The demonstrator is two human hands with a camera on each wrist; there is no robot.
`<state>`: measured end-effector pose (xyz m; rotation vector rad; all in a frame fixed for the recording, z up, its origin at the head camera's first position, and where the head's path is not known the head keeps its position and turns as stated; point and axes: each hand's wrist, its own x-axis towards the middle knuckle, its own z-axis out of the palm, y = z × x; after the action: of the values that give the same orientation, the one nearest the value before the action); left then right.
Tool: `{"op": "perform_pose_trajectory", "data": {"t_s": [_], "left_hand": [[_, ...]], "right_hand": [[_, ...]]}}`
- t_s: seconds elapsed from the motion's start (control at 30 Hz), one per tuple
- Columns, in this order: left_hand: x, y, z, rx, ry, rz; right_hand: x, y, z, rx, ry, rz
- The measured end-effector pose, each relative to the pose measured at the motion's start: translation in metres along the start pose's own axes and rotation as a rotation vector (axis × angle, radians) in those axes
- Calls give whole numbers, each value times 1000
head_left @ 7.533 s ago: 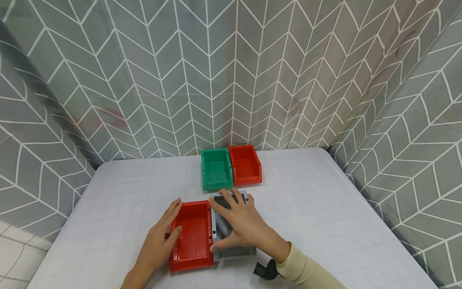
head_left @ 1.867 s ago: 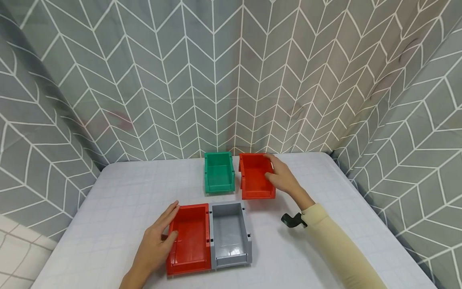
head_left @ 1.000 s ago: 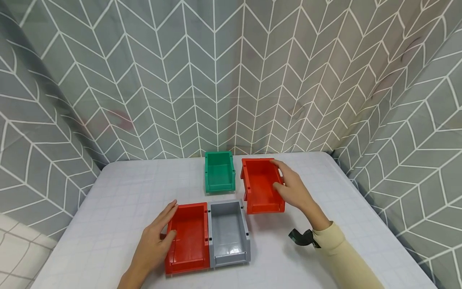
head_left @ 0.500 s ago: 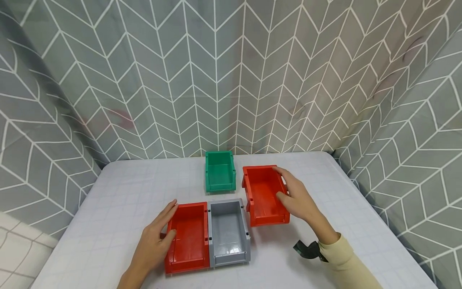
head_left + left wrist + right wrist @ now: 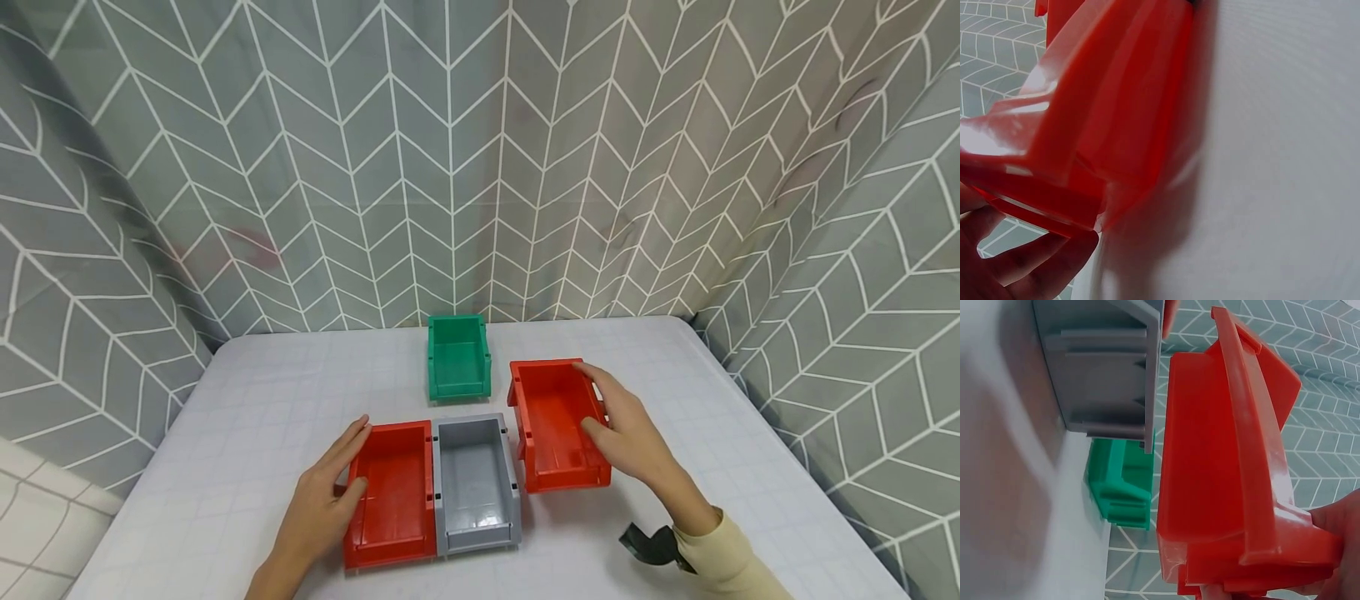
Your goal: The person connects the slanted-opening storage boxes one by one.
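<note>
A red storage bin (image 5: 393,487) stands at the front of the table, side against side with a grey bin (image 5: 474,475). My left hand (image 5: 318,504) holds its left wall, thumb over the rim and fingers along the outside; in the left wrist view the fingers (image 5: 1047,265) touch the bin's edge. To the right of the grey bin, my right hand (image 5: 630,429) grips a second red bin (image 5: 558,429) by its right wall, thumb inside. That bin is tilted and held above the table, its shadow below. The right wrist view shows a gap between it and the grey bin.
Behind these stands a green bin (image 5: 459,358) near the back of the white table (image 5: 262,400). Patterned curtains (image 5: 480,167) hang behind the table and at both sides. A black strap (image 5: 652,546) sits at my right wrist.
My right hand has taken the second red bin from beside the green one and carried it forward, toward the grey bin's right side. The left hand has stayed at its bin.
</note>
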<state>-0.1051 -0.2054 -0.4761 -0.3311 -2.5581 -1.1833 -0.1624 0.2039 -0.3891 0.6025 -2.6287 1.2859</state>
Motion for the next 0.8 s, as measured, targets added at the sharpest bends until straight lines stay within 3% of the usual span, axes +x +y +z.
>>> {"op": "perform_pose_trajectory", "data": {"t_s": [0.4,0.8], "left_hand": [[0,1,0,-1,-10,-18],[0,-1,0,0,-10,-9]], "right_hand": [[-18,0,5,-9,-10,29],[-25,1,12,-51,-18,43]]}}
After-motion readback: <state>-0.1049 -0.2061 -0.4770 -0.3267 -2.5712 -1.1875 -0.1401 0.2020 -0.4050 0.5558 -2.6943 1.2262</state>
